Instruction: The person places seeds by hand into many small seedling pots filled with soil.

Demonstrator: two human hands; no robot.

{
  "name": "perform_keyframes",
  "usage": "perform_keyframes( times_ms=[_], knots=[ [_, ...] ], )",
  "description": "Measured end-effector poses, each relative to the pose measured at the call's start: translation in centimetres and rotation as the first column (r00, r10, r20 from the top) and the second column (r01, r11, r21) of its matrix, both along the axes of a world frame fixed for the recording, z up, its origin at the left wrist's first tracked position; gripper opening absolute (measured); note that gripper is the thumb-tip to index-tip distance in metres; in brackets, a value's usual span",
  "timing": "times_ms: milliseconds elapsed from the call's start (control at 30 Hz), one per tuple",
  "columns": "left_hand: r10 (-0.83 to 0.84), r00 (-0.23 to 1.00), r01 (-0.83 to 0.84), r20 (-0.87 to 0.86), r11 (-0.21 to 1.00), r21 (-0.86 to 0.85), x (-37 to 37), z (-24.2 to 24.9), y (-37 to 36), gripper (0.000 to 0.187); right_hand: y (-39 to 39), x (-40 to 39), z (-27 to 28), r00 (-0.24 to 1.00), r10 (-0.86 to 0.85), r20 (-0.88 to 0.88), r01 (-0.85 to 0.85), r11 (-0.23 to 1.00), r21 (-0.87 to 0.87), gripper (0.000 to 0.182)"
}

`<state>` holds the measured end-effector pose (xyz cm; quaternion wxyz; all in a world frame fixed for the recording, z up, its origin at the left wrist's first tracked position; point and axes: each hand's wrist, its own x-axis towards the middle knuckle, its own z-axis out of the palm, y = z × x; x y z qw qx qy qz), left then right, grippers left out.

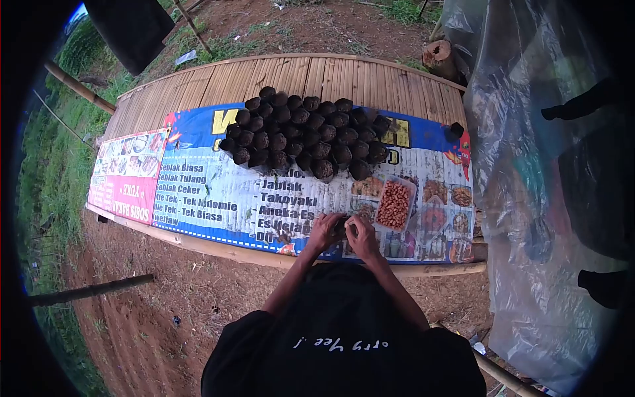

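Observation:
Near the front edge of the bamboo table, my left hand [325, 233] is closed round a small black pot [341, 226], which is partly hidden by the fingers. Beside it, my right hand [361, 237] has its fingers pinched together at the pot's right side; whatever they hold is too small to make out. A clear rectangular tub [396, 204] of reddish-brown seeds lies just to the right of my hands. Beyond them stands a tight cluster of several black pots [301, 135] filled with dark soil.
A printed banner [198, 198] covers much of the bamboo table [264, 76]. One separate black pot [454, 132] stands at the table's right side. Clear plastic sheeting [522, 165] hangs on the right. A cut log [440, 58] is behind the table's back right corner.

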<state>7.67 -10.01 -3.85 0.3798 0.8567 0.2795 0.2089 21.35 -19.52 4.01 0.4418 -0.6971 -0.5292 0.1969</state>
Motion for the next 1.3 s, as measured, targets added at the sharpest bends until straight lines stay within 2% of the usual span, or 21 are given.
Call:
perform_keyframes(
  times_ms=[100,167,200,300,367,467,600,667,800,1000,1100,1167,1300],
  knots=[
    [0.04,0.999,-0.04,0.009,0.999,-0.001,0.2,0.6,-0.2,0.062,0.3,0.0,0.2,0.999,0.006,-0.052,-0.01,0.997,-0.072,0.009],
    [0.052,0.999,-0.052,-0.003,0.999,0.011,0.1,1.0,-0.4,0.061,0.2,-0.1,-0.4,0.995,-0.054,0.083,0.049,0.997,0.058,0.01],
    [0.06,0.998,-0.06,-0.014,0.998,0.024,0.2,1.1,-0.4,0.06,0.0,-0.1,-0.5,0.995,-0.055,0.086,0.05,0.997,0.059,0.01],
    [0.064,0.998,-0.063,-0.009,0.996,0.064,0.2,1.4,-0.5,0.059,0.0,0.0,-0.2,0.999,-0.014,0.039,0.013,1.0,0.028,0.009],
    [0.068,0.998,-0.067,-0.016,0.996,0.059,0.2,1.5,-0.6,0.058,0.3,0.1,0.8,0.998,-0.041,-0.056,0.04,0.999,-0.017,0.008],
    [0.082,0.996,-0.079,-0.041,0.995,0.063,0.2,1.3,-0.7,0.057,0.1,0.0,-0.9,0.999,-0.044,0.019,0.043,0.998,0.048,0.008],
    [0.08,0.996,-0.078,-0.047,0.996,0.035,0.3,1.4,-0.5,0.055,0.2,0.1,0.2,1.0,-0.007,-0.025,0.006,0.999,-0.041,0.008],
    [0.084,0.995,-0.082,-0.048,0.995,0.048,0.3,1.3,-0.5,0.055,0.2,0.0,-0.4,0.998,-0.064,0.024,0.063,0.997,0.034,0.008],
    [0.068,0.996,-0.066,-0.062,0.997,0.042,0.2,1.2,-0.4,0.055,0.0,0.1,-0.1,0.999,-0.001,-0.051,0.0,1.0,-0.009,0.008],
    [0.089,0.994,-0.086,-0.059,0.995,0.051,0.2,1.2,-0.6,0.056,0.3,0.2,-0.3,0.997,-0.077,-0.008,0.078,0.996,0.036,0.008],
    [0.073,0.996,-0.069,-0.05,0.995,0.068,0.1,1.3,-0.5,0.056,0.2,0.2,-0.3,0.999,0.022,0.024,-0.023,0.998,0.06,0.008],
    [0.074,0.996,-0.071,-0.052,0.996,0.054,0.0,1.5,-0.6,0.057,0.2,0.1,1.0,0.999,0.007,-0.053,-0.008,1.0,-0.015,0.009],
    [0.074,0.996,-0.072,-0.052,0.996,0.043,0.2,1.4,-0.5,0.056,0.5,0.0,0.0,0.998,-0.046,-0.036,0.045,0.999,-0.013,0.009]
  ],
)
